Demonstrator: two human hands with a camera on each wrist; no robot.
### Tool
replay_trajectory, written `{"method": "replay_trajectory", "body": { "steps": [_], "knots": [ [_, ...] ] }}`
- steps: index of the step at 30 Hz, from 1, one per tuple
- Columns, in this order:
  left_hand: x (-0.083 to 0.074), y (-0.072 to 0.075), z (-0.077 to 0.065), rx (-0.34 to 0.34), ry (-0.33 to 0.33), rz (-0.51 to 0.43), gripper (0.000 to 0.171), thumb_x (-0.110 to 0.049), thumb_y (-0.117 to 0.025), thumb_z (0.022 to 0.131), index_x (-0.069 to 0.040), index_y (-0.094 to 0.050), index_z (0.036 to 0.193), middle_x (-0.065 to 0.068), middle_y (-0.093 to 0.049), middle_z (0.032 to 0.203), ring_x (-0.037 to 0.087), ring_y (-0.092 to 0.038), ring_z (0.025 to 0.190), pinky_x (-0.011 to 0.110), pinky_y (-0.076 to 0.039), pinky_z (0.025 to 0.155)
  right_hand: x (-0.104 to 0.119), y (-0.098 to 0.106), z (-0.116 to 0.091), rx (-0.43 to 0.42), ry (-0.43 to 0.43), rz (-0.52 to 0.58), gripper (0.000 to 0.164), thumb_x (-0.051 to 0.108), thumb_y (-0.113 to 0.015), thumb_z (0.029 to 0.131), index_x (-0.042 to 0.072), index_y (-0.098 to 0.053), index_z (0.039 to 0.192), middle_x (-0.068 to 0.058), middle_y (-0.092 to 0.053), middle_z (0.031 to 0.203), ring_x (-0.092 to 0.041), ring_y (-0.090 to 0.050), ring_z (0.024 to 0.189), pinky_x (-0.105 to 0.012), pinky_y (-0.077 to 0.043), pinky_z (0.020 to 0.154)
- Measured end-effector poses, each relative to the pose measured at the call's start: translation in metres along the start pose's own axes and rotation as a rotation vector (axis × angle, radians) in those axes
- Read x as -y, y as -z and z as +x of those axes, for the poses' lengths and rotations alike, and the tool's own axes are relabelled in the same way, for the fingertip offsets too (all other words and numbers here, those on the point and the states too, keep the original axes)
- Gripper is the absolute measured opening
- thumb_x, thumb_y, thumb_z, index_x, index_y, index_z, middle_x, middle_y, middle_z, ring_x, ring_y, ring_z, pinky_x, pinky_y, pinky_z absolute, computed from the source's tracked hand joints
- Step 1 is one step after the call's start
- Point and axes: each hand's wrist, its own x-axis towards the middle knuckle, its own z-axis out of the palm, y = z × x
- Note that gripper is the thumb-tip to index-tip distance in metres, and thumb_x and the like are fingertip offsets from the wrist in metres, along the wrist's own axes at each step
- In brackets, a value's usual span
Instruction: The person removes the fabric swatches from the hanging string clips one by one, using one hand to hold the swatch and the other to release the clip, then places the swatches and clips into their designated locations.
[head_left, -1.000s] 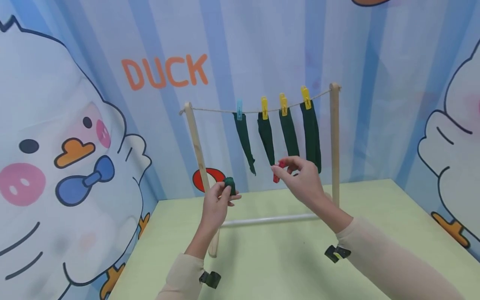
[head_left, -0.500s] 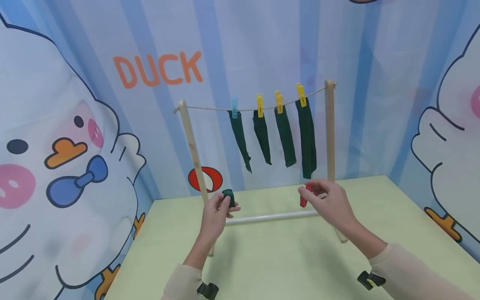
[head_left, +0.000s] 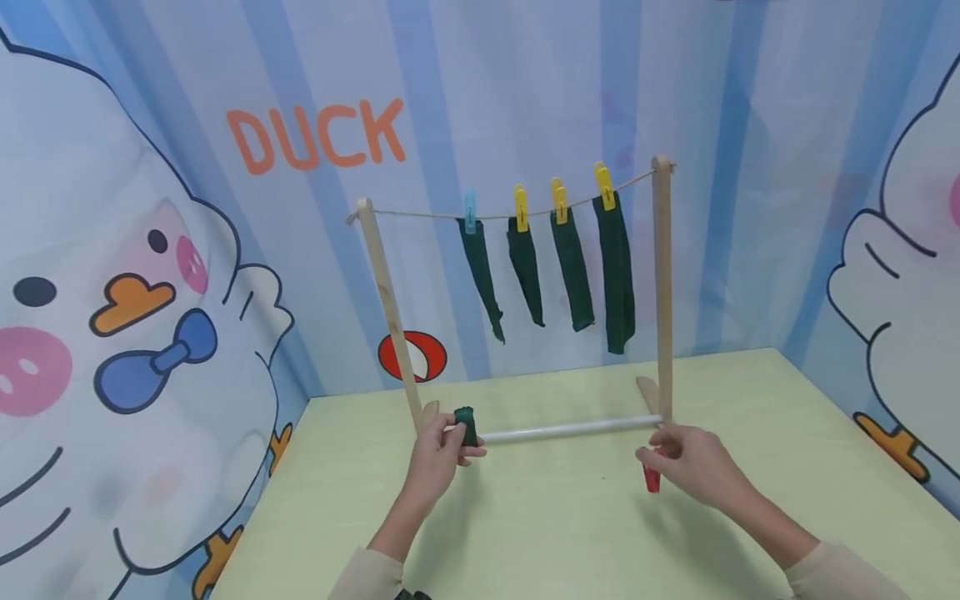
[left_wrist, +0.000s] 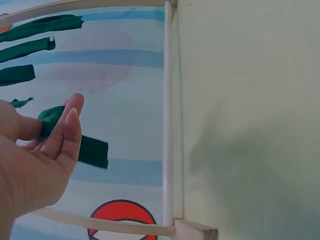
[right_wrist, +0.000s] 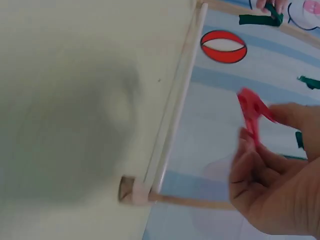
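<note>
Between thumb and fingers, my left hand (head_left: 438,450) pinches a dark green strip of cloth (head_left: 466,425), folded over in the grip. The left wrist view shows the cloth's straight-cut end (left_wrist: 94,152) sticking out past the fingers. My right hand (head_left: 697,467) holds a red clothespin (head_left: 652,475) by its end, low near the foot of the right post; its pinched arms show in the right wrist view (right_wrist: 252,112). Several dark green cloth strips hang from the string (head_left: 420,215), one under a blue clothespin (head_left: 470,212), the others under yellow clothespins (head_left: 521,208).
Two wooden posts, left (head_left: 388,308) and right (head_left: 663,292), carry the string, and a white rod (head_left: 570,429) joins them near the bottom. The rack stands on a pale green tabletop (head_left: 547,517). A cartoon-printed curtain (head_left: 300,67) surrounds it.
My right hand has moved right and down with the red clothespin, away from the hanging strips. The left hand has sunk somewhat, still gripping the green cloth.
</note>
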Motion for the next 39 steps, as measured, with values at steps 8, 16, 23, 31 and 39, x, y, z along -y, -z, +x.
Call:
{"method": "replay_trajectory", "body": {
  "steps": [8,16,23,31,39],
  "knots": [
    [0.017,0.003,-0.014,0.108,0.155,0.073,0.023,-0.008,-0.038,0.108,0.009,-0.042,0.123,0.021,-0.073,0.095,0.028,-0.074,0.075,0.028,-0.053,0.061,-0.039,-0.003,-0.013,0.226,-0.111,-0.209,0.025,0.023,-0.072,0.089,0.012,-0.063,0.068,0.001,-0.057,0.06,-0.013,-0.045,0.056,-0.029,-0.037,0.053],
    [0.026,0.005,-0.026,0.209,0.279,0.169,0.021,-0.01,-0.039,0.107,0.009,-0.045,0.113,0.018,-0.073,0.083,0.029,-0.074,0.07,0.031,-0.054,0.054,-0.056,-0.007,-0.017,0.257,-0.162,-0.278,0.023,0.021,-0.072,0.089,0.01,-0.065,0.07,0.001,-0.056,0.061,-0.013,-0.047,0.056,-0.029,-0.038,0.053],
    [0.03,0.011,-0.029,0.254,0.336,0.255,0.025,-0.017,-0.04,0.108,0.004,-0.051,0.099,0.011,-0.069,0.072,0.026,-0.071,0.06,0.027,-0.05,0.048,-0.057,-0.008,-0.02,0.257,-0.174,-0.277,0.025,0.022,-0.071,0.087,0.011,-0.062,0.066,0.0,-0.056,0.059,-0.013,-0.046,0.054,-0.029,-0.037,0.053],
    [0.032,0.012,-0.031,0.295,0.351,0.466,0.037,-0.019,-0.056,0.101,-0.013,-0.052,0.065,-0.005,-0.045,0.055,0.008,-0.038,0.045,0.022,-0.029,0.044,-0.06,-0.008,-0.023,0.26,-0.155,-0.287,0.024,0.022,-0.073,0.084,0.01,-0.06,0.067,0.0,-0.055,0.057,-0.013,-0.047,0.053,-0.029,-0.037,0.052],
    [0.035,0.017,-0.031,0.327,0.251,0.566,0.028,-0.016,-0.068,0.093,-0.004,-0.071,0.068,0.0,-0.064,0.063,0.01,-0.038,0.053,0.026,-0.032,0.052,-0.06,-0.007,-0.023,0.276,-0.149,-0.281,0.023,0.022,-0.076,0.083,0.009,-0.06,0.072,0.0,-0.055,0.062,-0.015,-0.05,0.057,-0.031,-0.04,0.054]
  ]
}}
